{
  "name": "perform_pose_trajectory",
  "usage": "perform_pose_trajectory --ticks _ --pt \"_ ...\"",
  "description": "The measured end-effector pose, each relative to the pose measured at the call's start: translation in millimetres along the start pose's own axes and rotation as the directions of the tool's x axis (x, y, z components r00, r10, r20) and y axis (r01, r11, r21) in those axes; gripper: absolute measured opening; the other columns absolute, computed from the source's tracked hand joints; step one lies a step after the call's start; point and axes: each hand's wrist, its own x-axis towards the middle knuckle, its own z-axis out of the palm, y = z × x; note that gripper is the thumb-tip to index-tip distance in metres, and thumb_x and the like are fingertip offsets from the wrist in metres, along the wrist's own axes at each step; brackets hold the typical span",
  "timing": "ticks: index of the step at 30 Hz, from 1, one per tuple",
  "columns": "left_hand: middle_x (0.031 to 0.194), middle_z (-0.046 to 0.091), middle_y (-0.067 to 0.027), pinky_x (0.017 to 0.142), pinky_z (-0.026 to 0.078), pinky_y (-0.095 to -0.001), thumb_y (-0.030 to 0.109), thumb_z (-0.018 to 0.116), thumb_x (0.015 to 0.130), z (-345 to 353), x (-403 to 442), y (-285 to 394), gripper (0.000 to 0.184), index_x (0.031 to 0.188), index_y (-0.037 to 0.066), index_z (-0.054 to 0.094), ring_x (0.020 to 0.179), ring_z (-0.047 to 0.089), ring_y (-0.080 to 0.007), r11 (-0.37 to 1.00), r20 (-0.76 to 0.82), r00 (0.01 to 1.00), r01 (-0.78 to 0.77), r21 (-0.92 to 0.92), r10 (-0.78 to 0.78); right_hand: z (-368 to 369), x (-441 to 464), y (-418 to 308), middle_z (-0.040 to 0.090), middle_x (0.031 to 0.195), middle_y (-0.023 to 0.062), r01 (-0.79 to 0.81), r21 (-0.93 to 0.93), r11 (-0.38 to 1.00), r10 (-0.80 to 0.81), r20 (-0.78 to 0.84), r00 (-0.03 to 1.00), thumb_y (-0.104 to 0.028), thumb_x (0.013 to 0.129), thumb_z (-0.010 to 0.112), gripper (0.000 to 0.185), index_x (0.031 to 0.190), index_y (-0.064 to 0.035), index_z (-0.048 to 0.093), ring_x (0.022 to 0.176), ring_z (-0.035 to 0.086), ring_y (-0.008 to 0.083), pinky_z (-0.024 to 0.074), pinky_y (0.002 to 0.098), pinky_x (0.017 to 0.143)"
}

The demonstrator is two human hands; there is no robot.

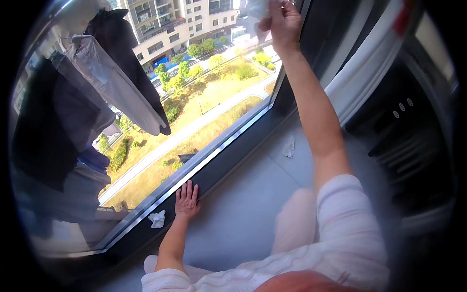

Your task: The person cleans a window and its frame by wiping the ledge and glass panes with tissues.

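Observation:
My left hand (187, 202) rests flat on the dark window frame (214, 170), its fingers spread and nothing in it. Just to its left, a crumpled white tissue (157, 219) lies on the same frame. My right hand (283, 24) is raised at the top, against the window glass (214, 107), with its fingers closed on a thin whitish tissue or cloth (259, 15). Part of that piece is cut off by the top edge.
Clothes (116, 82) hang at the left. Another crumpled tissue (289, 147) lies on the grey floor (243, 209). A white curtain (362, 73) and a black appliance-like panel (413, 131) stand at the right. Buildings and greenery show through the glass.

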Motion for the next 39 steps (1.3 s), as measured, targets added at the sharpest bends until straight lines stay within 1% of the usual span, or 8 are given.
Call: perform_pose_trajectory --ticks 1,2,3,6,16,28,34,39 --pt "0.140 0.020 -0.0156 0.099 0.019 -0.0450 0.035 0.063 0.067 1.9 -0.3 -0.6 0.075 0.130 0.010 0.033 0.127 0.021 -0.0301 1.000 -0.016 1.000 -0.005 0.000 0.005 -6.8 21.0 -14.1 0.056 0.071 0.0127 -0.272 -0.217 0.937 0.213 -0.264 0.941 -0.029 0.083 0.054 0.024 0.083 -0.0049 0.052 0.070 0.057 0.0257 0.0438 0.0349 0.062" --pt "0.139 0.021 -0.0156 0.099 0.019 -0.0449 0.035 0.064 0.066 4.4 -1.0 -1.6 0.075 0.130 0.009 0.034 0.126 0.021 -0.0300 1.000 -0.030 0.999 -0.012 0.001 0.012 -27.9 41.6 13.3 0.057 0.066 0.0101 -0.128 -0.299 0.946 0.010 -0.366 0.931 -0.041 0.082 0.056 0.038 0.077 -0.0038 0.052 0.065 0.058 0.0239 0.0428 0.0392 0.058" --pt "0.139 0.021 -0.0157 0.099 0.019 -0.0449 0.035 0.064 0.066 9.2 -1.7 -4.1 0.075 0.130 0.009 0.034 0.126 0.021 -0.0300 1.000 -0.035 0.999 -0.015 0.007 0.016 -42.6 50.4 21.4 0.057 0.100 0.0199 -0.203 -0.595 0.778 -0.065 -0.397 0.916 -0.043 0.084 0.051 0.046 0.104 -0.0020 0.052 0.098 0.054 0.0302 0.0407 0.0457 0.081" --pt "0.139 0.021 -0.0159 0.099 0.019 -0.0449 0.036 0.063 0.067 13.0 -4.1 -5.3 0.075 0.130 0.010 0.033 0.127 0.021 -0.0300 1.000 -0.036 0.999 -0.015 0.016 0.015 -68.7 69.5 74.7 0.061 0.082 0.0122 -0.345 -0.543 0.766 -0.126 -0.652 0.748 -0.025 0.072 0.063 0.032 0.089 -0.0004 0.052 0.076 0.061 0.0263 0.0471 0.0329 0.069" --pt "0.140 0.021 -0.0148 0.099 0.020 -0.0459 0.035 0.060 0.068 6.0 -3.2 -4.2 0.074 0.132 0.011 0.031 0.126 0.022 -0.0298 1.000 -0.046 0.999 -0.010 0.006 0.010 56.7 -57.3 7.0 0.059 0.080 0.0129 0.374 -0.685 0.626 -0.548 -0.045 0.835 -0.016 0.083 0.057 0.027 0.105 -0.0047 0.046 0.075 0.061 0.0279 0.0466 0.0295 0.065" --pt "0.140 0.020 -0.0154 0.100 0.018 -0.0448 0.037 0.059 0.070 7.9 -5.3 -5.1 0.072 0.131 0.011 0.033 0.128 0.020 -0.0293 1.000 -0.029 1.000 -0.005 0.011 0.006 -36.4 84.2 21.2 0.057 0.090 0.0190 -0.082 -0.798 0.597 -0.268 -0.295 0.917 -0.017 0.084 0.049 0.019 0.094 -0.0011 0.048 0.083 0.056 0.0353 0.0462 0.0431 0.067" --pt "0.140 0.021 -0.0153 0.100 0.018 -0.0448 0.036 0.059 0.069 6.9 -6.4 -4.4 0.072 0.131 0.011 0.033 0.128 0.021 -0.0292 1.000 -0.030 1.000 -0.002 -0.011 0.002 170.7 -67.4 -72.7 0.003 0.143 0.0217 0.570 -0.493 0.658 -0.594 0.126 0.795 -0.023 0.088 0.038 0.060 0.139 -0.0083 0.010 0.132 -0.002 0.0395 -0.0062 0.0496 0.104" --pt "0.140 0.021 -0.0150 0.100 0.018 -0.0443 0.035 0.059 0.069 10.0 -7.3 -5.0 0.070 0.131 0.011 0.034 0.127 0.021 -0.0290 1.000 -0.072 0.997 -0.010 0.011 0.010 137.2 -42.7 -59.7 0.014 0.144 0.0121 0.702 -0.487 0.520 -0.645 0.315 0.696 -0.021 0.088 0.039 0.055 0.138 -0.0095 0.018 0.134 0.006 0.0310 -0.0016 0.0452 0.105"
